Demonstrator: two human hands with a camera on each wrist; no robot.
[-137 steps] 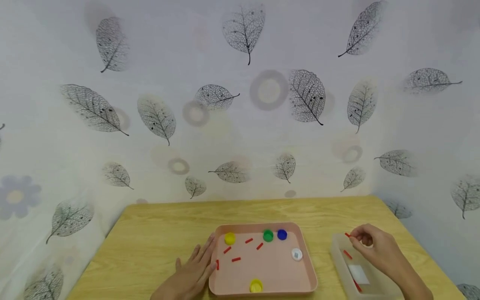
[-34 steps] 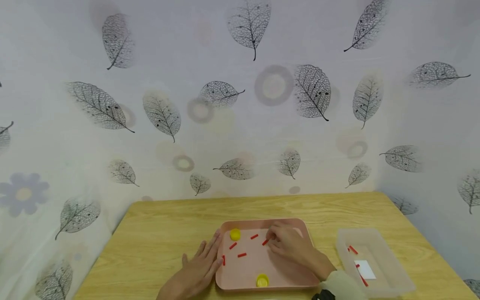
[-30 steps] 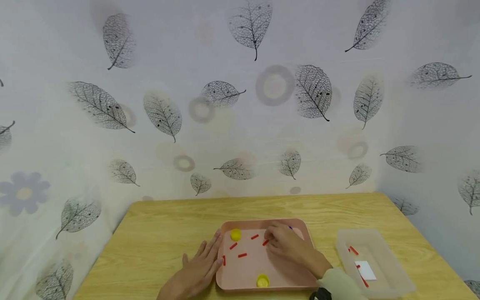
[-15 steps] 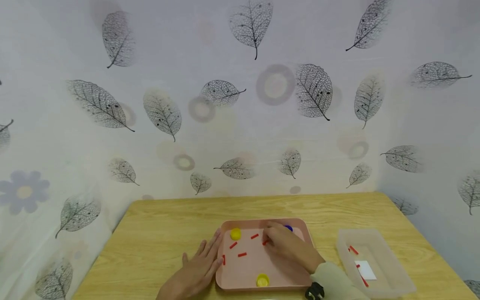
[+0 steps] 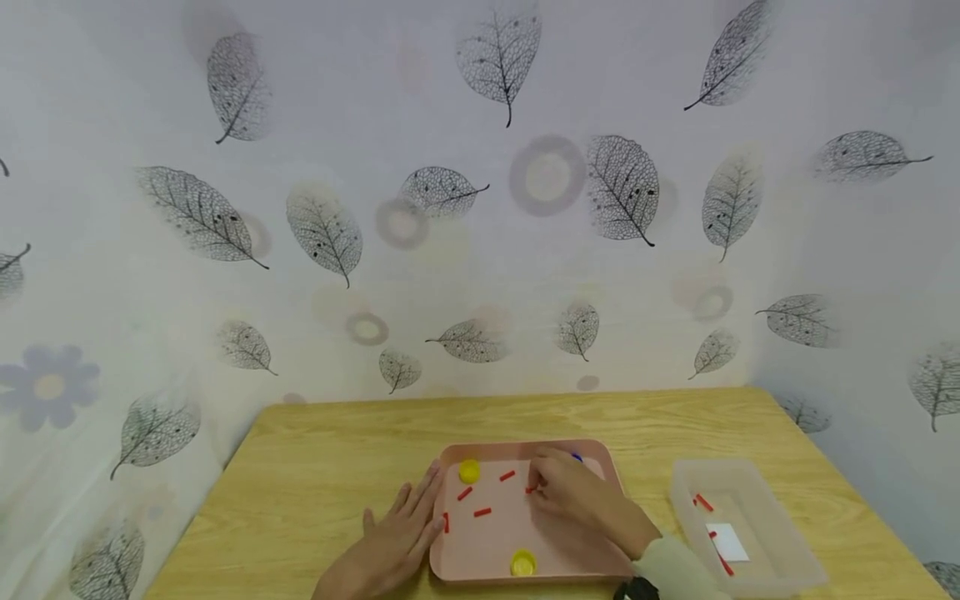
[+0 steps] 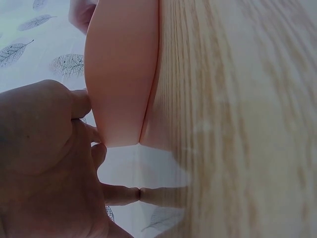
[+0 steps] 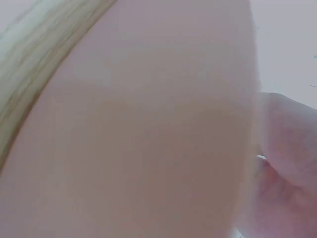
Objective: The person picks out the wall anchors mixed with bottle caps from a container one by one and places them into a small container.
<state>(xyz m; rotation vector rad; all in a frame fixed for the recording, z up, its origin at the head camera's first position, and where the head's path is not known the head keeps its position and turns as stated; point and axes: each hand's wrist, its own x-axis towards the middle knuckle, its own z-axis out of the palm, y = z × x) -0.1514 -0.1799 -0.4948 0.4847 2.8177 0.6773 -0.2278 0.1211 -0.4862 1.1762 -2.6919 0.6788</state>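
The pink tray (image 5: 480, 571) lies on the table with several red sticks (image 5: 482, 512) in it. My left hand (image 5: 390, 537) has its fingers extended against the tray's left wall; in the left wrist view the hand (image 6: 49, 158) touches that wall. My right hand (image 5: 577, 496) reaches into the tray, fingers curled, thumb and fingertips at one red stick (image 5: 529, 490), which they partly cover. A blue cap (image 5: 577, 457) shows behind the right hand. The green and white caps are hidden. In the right wrist view, the tray wall (image 7: 173, 99) hides most of the hand (image 7: 292, 158).
A yellow cap (image 5: 469, 472) sits in the tray's far left corner; another yellow cap (image 5: 523, 563) is by the near wall. To the right stands a translucent bin (image 5: 787, 542) holding red pieces (image 5: 703, 502) and a white square (image 5: 727, 542). A leaf-patterned wall (image 5: 480, 250) rises behind the table.
My right hand has moved left from over the bin, where it pinched a red stick, into the tray. Over the last second it shifts only slightly around one stick. My left hand stays put.
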